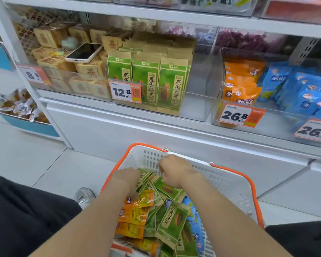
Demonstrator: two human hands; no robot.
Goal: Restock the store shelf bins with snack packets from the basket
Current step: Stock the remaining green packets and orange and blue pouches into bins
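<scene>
A white basket (228, 184) with orange handles sits on the floor below me, holding several green, orange and blue snack packets. My left hand (127, 178) reaches down into the pile and its fingers are hidden among green packets (146, 178). My right hand (174, 169) is curled over the far end of the pile and seems to pinch the top of a green packet (170, 191). On the shelf above, a clear bin (195, 106) holds upright green sunflower seed packets (170, 86) on its left side.
Left bin holds brown boxes with a phone (83, 52) lying on top. Right bins hold orange packets (241, 84) and blue packets (302, 91). Price tags (125, 92) hang on the bin fronts. A blue tray of wrapped snacks (19, 106) stands at far left.
</scene>
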